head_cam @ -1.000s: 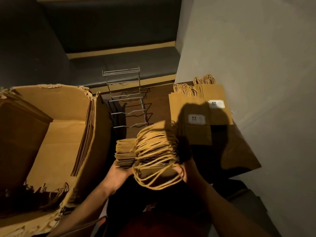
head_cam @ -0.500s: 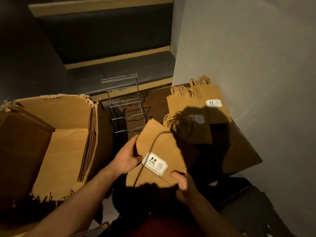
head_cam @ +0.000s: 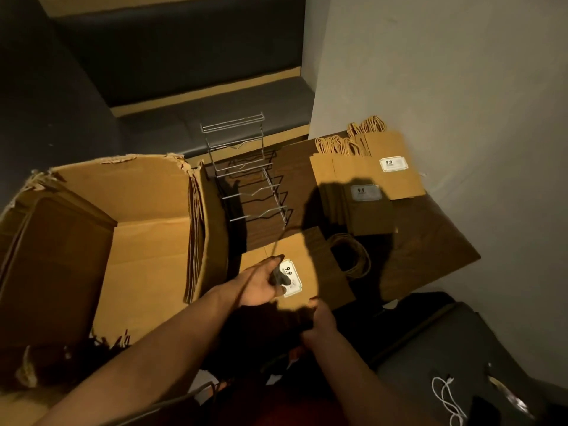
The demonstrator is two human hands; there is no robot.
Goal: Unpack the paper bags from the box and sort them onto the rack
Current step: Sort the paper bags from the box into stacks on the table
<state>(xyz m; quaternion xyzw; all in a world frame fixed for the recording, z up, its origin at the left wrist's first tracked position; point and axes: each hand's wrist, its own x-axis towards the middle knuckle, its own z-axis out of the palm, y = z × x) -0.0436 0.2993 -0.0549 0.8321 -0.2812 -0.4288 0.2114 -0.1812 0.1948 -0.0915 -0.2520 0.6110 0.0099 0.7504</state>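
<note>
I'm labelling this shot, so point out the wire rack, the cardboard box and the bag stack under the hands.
Wire rack (head_cam: 246, 179): head view, on a middle rung.
Cardboard box (head_cam: 123, 182): head view, inner back wall.
Bag stack (head_cam: 310, 256): head view, top bag's face.

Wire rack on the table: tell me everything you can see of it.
The silver wire rack looks like thin bare metal: side rails joined by several stepped crossbars, each bent in the middle. It stands on the dark wooden table, between the open cardboard box and the stacked brown paper bags. No bags sit in it; neither hand touches it.
</note>
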